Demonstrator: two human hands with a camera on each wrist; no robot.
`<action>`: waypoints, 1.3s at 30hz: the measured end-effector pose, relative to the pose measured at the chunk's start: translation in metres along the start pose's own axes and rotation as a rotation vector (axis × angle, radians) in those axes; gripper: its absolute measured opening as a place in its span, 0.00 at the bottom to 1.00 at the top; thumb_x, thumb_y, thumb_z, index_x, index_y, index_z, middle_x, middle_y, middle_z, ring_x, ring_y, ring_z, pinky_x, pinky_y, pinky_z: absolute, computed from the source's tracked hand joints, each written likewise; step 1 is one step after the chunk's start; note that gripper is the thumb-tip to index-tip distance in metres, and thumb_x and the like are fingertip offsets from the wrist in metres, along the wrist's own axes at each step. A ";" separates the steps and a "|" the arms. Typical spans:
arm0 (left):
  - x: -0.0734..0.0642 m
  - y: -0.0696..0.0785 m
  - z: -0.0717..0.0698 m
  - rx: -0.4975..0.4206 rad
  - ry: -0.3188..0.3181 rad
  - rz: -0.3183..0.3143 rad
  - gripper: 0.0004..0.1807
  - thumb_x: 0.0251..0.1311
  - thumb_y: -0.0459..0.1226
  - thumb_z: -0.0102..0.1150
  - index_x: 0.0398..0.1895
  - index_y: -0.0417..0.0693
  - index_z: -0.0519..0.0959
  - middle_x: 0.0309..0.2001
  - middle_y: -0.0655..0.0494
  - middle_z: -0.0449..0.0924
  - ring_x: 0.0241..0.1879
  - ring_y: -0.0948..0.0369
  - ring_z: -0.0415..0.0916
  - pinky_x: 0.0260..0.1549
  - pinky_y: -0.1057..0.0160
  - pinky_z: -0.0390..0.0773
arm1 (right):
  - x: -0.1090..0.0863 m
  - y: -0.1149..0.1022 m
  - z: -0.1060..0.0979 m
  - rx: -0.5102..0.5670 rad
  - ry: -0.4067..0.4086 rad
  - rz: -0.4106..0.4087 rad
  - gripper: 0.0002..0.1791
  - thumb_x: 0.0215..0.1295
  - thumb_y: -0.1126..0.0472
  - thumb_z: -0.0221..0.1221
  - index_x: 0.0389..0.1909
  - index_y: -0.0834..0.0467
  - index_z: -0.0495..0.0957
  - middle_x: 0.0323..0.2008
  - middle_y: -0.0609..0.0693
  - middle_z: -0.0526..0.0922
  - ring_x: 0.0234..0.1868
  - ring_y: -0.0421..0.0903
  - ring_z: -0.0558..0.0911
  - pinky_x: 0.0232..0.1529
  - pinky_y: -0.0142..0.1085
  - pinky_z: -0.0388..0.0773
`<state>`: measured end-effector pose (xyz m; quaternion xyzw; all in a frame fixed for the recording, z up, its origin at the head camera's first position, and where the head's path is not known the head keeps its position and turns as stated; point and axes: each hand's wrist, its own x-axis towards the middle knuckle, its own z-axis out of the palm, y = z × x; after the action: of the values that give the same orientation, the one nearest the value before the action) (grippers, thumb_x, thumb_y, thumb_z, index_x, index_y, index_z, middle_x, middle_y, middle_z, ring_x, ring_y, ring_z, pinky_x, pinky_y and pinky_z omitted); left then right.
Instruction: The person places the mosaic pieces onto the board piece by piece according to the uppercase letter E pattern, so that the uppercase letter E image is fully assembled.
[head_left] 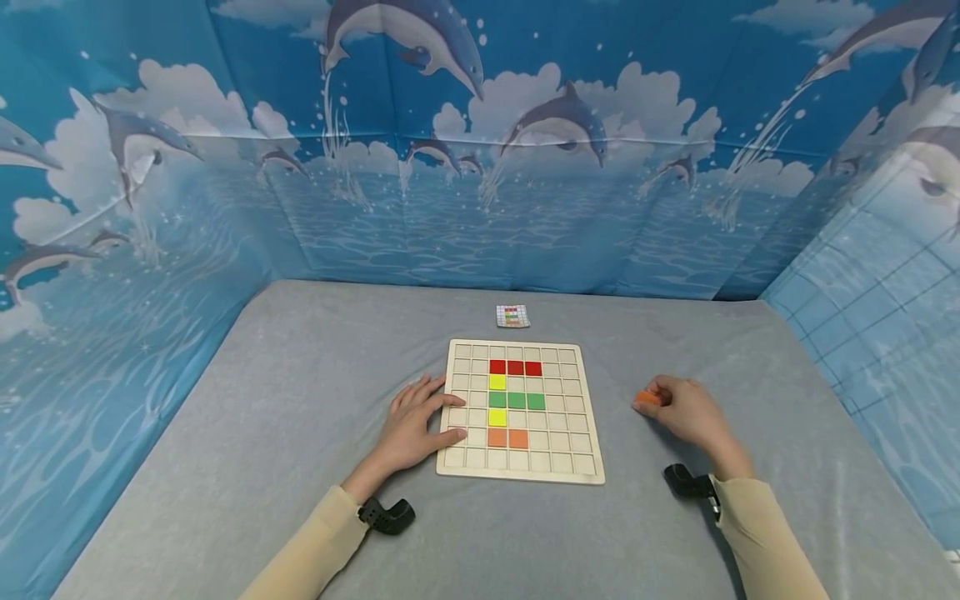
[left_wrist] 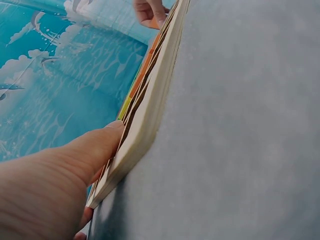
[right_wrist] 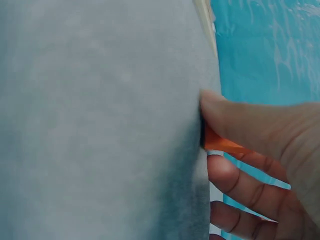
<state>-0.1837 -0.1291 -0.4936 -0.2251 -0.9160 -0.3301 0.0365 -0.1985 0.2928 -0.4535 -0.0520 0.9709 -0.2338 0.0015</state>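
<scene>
A pale wooden grid board (head_left: 555, 467) lies flat on the grey cloth. Set in its cells are three red tiles (head_left: 515, 367), a yellow tile (head_left: 497, 382), three green tiles (head_left: 517, 401), another yellow tile (head_left: 497, 417) and two orange tiles (head_left: 507, 437). My left hand (head_left: 411, 425) rests at the board's left edge, thumb and index finger on its surface, fingers spread. Off to the right of the board, my right hand (head_left: 690, 410) pinches an orange tile (right_wrist: 225, 144) between thumb and fingers, close to the cloth. Part of that tile is hidden by the thumb.
Behind the board lies a small card (head_left: 512, 316) printed with a coloured grid pattern. The grey cloth (head_left: 300, 400) covers the table. A blue dolphin-print curtain (head_left: 465, 225) rises at the back and sides. Each wrist wears a black camera mount (head_left: 388, 517).
</scene>
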 end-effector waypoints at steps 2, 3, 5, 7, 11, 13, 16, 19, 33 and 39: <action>0.000 0.000 0.000 0.003 0.002 0.002 0.23 0.55 0.55 0.63 0.52 0.61 0.78 0.70 0.48 0.58 0.71 0.47 0.44 0.63 0.43 0.42 | -0.001 0.000 0.001 -0.005 0.030 -0.012 0.12 0.59 0.54 0.65 0.27 0.58 0.76 0.19 0.47 0.71 0.21 0.45 0.66 0.23 0.38 0.61; 0.000 0.000 0.000 0.002 0.002 0.002 0.23 0.55 0.55 0.64 0.53 0.61 0.78 0.70 0.48 0.58 0.71 0.47 0.44 0.64 0.43 0.42 | -0.001 0.000 0.002 -0.006 0.044 -0.012 0.12 0.60 0.54 0.65 0.27 0.57 0.78 0.20 0.46 0.72 0.20 0.44 0.67 0.23 0.38 0.61; 0.000 0.000 0.000 0.002 0.003 0.004 0.22 0.55 0.55 0.64 0.52 0.61 0.78 0.70 0.48 0.58 0.71 0.47 0.45 0.64 0.44 0.42 | -0.002 0.000 0.002 -0.008 0.063 -0.008 0.11 0.60 0.53 0.65 0.27 0.57 0.80 0.20 0.46 0.75 0.20 0.44 0.68 0.23 0.38 0.63; 0.000 0.000 0.000 0.000 0.005 0.005 0.22 0.55 0.54 0.64 0.52 0.61 0.78 0.70 0.47 0.58 0.71 0.47 0.45 0.64 0.44 0.42 | -0.003 -0.002 0.003 -0.011 0.069 -0.002 0.11 0.61 0.53 0.64 0.27 0.58 0.81 0.21 0.46 0.76 0.20 0.44 0.68 0.23 0.38 0.64; 0.000 0.000 0.000 -0.001 0.006 0.002 0.22 0.55 0.54 0.64 0.52 0.60 0.77 0.70 0.47 0.58 0.71 0.47 0.44 0.64 0.44 0.41 | -0.005 -0.008 0.005 -0.038 0.086 -0.009 0.12 0.63 0.53 0.62 0.27 0.58 0.81 0.21 0.47 0.76 0.20 0.44 0.68 0.22 0.38 0.63; 0.000 0.000 0.000 0.000 0.007 0.000 0.22 0.55 0.54 0.64 0.52 0.60 0.77 0.70 0.47 0.58 0.71 0.47 0.44 0.64 0.44 0.41 | -0.006 -0.015 0.007 -0.051 0.099 -0.032 0.13 0.64 0.53 0.62 0.30 0.59 0.82 0.23 0.48 0.77 0.21 0.44 0.69 0.23 0.38 0.64; 0.000 0.000 0.000 0.001 0.008 -0.002 0.22 0.55 0.54 0.64 0.52 0.60 0.78 0.70 0.47 0.58 0.71 0.47 0.44 0.64 0.44 0.41 | -0.009 -0.026 0.012 -0.050 0.116 -0.081 0.13 0.65 0.54 0.61 0.34 0.61 0.84 0.26 0.50 0.79 0.22 0.43 0.70 0.22 0.38 0.65; -0.001 0.000 0.000 0.004 0.006 -0.006 0.22 0.55 0.54 0.64 0.52 0.61 0.77 0.70 0.48 0.58 0.71 0.48 0.44 0.64 0.44 0.41 | -0.012 -0.040 0.019 -0.039 0.134 -0.130 0.12 0.64 0.56 0.62 0.37 0.62 0.84 0.26 0.49 0.79 0.21 0.43 0.68 0.21 0.37 0.65; 0.000 0.000 0.000 0.011 0.000 -0.003 0.22 0.56 0.53 0.64 0.53 0.60 0.77 0.70 0.47 0.57 0.71 0.48 0.44 0.64 0.44 0.41 | -0.022 -0.088 0.042 0.136 0.053 -0.269 0.05 0.57 0.59 0.67 0.34 0.52 0.82 0.21 0.38 0.76 0.22 0.36 0.72 0.21 0.32 0.68; 0.000 0.001 0.000 0.002 0.006 0.007 0.22 0.56 0.53 0.64 0.53 0.60 0.77 0.70 0.47 0.58 0.71 0.47 0.44 0.64 0.44 0.41 | -0.025 -0.099 0.049 0.167 -0.006 -0.281 0.06 0.57 0.58 0.68 0.34 0.50 0.81 0.21 0.37 0.75 0.22 0.37 0.71 0.21 0.31 0.68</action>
<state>-0.1830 -0.1286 -0.4927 -0.2271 -0.9154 -0.3299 0.0405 -0.1624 0.1860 -0.4526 -0.1875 0.9313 -0.3114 -0.0241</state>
